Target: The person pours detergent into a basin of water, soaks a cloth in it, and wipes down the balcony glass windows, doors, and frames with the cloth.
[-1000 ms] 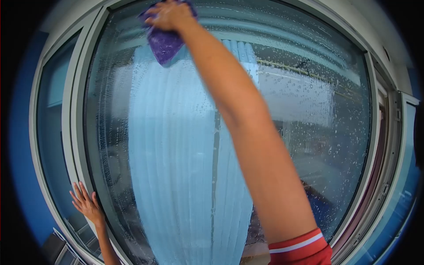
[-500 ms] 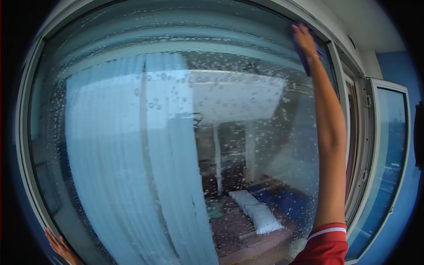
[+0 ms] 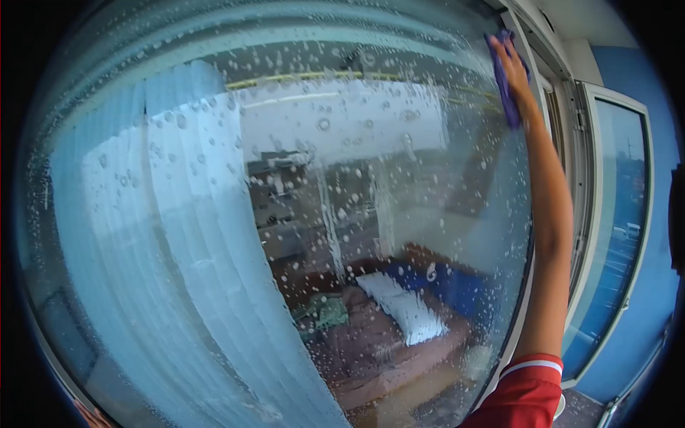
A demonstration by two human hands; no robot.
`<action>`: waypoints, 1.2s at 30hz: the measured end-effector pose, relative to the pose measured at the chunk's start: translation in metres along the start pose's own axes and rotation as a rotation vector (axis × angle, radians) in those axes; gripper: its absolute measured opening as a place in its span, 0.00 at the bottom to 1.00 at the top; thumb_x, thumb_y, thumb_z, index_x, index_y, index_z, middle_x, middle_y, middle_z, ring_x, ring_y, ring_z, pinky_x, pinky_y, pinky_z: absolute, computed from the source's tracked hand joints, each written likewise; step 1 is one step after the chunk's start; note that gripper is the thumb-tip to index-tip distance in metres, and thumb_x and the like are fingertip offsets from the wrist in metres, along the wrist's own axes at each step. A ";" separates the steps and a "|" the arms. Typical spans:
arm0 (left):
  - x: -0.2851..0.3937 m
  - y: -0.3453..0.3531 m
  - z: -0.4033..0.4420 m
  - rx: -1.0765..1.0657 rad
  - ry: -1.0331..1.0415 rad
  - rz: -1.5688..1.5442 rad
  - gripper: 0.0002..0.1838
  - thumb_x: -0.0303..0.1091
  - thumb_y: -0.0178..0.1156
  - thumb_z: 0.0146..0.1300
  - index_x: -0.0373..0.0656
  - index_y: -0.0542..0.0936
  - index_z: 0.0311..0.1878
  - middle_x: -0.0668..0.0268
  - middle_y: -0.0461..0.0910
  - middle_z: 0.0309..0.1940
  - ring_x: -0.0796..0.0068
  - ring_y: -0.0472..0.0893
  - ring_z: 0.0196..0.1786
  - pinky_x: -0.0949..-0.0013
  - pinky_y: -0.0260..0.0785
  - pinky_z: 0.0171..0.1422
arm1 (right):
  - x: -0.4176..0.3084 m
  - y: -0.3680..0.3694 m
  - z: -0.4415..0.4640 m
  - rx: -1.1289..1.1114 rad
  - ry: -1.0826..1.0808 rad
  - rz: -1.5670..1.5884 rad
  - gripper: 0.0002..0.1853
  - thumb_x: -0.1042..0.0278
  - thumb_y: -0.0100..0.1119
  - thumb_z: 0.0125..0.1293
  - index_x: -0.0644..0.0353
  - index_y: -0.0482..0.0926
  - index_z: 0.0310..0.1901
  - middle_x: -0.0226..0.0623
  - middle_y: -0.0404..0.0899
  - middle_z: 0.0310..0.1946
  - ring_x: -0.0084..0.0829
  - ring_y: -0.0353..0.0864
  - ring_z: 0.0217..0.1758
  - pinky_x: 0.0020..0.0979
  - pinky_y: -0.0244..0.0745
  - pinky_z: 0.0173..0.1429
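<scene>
Right hand (image 3: 508, 65): gripping purple cloth (image 3: 511, 108) at glass's (image 3: 464, 185) upper right corner
Left hand (image 3: 91, 414): lower left edge, grip unclear
Risk: wet glass could make cloth slip

Indoors: pale blue curtain (image 3: 207, 242), hanging in folds. To its right, bed (image 3: 364, 349) with brownish cover; white pillow (image 3: 407, 312) lying on it, green cloth (image 3: 327, 312) near the pillow. Outdoors, right side: narrow framed casement (image 3: 644, 175) standing open, before blue wall (image 3: 660, 207). Pale ceiling (image 3: 596, 20) above. White object (image 3: 560, 405) low down, mostly hidden, identity undetermined
</scene>
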State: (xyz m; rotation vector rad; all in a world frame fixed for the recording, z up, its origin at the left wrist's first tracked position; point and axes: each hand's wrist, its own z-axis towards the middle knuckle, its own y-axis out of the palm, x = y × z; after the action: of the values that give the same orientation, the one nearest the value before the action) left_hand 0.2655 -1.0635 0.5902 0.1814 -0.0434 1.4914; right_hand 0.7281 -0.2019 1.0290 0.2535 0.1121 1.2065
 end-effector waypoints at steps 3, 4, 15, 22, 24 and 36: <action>0.006 -0.006 0.003 0.015 0.005 -0.082 0.28 0.48 0.37 0.69 0.41 0.57 0.66 0.55 0.57 0.65 0.57 0.58 0.67 0.60 0.50 0.67 | -0.018 -0.060 -0.190 -0.102 0.131 -0.006 0.22 0.56 0.40 0.68 0.49 0.64 0.62 0.47 0.55 0.66 0.42 0.53 0.69 0.33 0.44 0.70; 0.006 -0.006 0.003 0.020 0.010 -0.104 0.28 0.48 0.37 0.69 0.41 0.57 0.66 0.55 0.57 0.65 0.57 0.58 0.67 0.60 0.51 0.67 | -0.038 -0.084 -0.264 -0.082 0.294 0.082 0.27 0.55 0.43 0.67 0.63 0.60 0.63 0.48 0.54 0.66 0.40 0.52 0.70 0.33 0.43 0.71; -0.038 -0.011 -0.005 -0.030 -0.056 -0.088 0.29 0.52 0.35 0.68 0.48 0.55 0.68 0.61 0.55 0.67 0.60 0.54 0.69 0.58 0.45 0.68 | -0.099 -0.033 -0.128 -0.017 0.272 0.150 0.33 0.41 0.44 0.62 0.59 0.67 0.59 0.47 0.58 0.64 0.41 0.52 0.69 0.36 0.43 0.70; -0.024 -0.019 -0.004 0.042 -0.002 0.078 0.28 0.54 0.38 0.67 0.58 0.54 0.68 0.71 0.53 0.68 0.66 0.56 0.68 0.56 0.46 0.67 | -0.529 0.069 -0.070 0.194 -0.273 0.288 0.31 0.41 0.43 0.59 0.59 0.73 0.53 0.43 0.68 0.56 0.45 0.59 0.64 0.56 0.45 0.65; -0.020 -0.014 -0.008 0.055 -0.030 0.179 0.28 0.55 0.38 0.67 0.61 0.54 0.68 0.75 0.54 0.68 0.67 0.58 0.68 0.53 0.49 0.66 | -0.628 0.051 -0.156 0.116 -0.488 0.278 0.26 0.44 0.44 0.55 0.54 0.78 0.46 0.41 0.73 0.48 0.44 0.63 0.61 0.64 0.42 0.65; -0.011 -0.024 -0.006 0.041 -0.014 0.042 0.28 0.57 0.38 0.66 0.63 0.54 0.68 0.75 0.52 0.69 0.66 0.55 0.69 0.50 0.41 0.67 | -0.255 -0.031 -0.142 -0.028 -0.087 -0.080 0.23 0.55 0.46 0.65 0.62 0.68 0.57 0.48 0.60 0.62 0.44 0.55 0.67 0.37 0.48 0.69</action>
State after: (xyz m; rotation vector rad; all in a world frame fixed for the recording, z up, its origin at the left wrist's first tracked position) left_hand 0.2879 -1.0750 0.5803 0.2254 -0.0277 1.5341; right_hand 0.6346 -0.4316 0.8713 0.2740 0.0296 1.1156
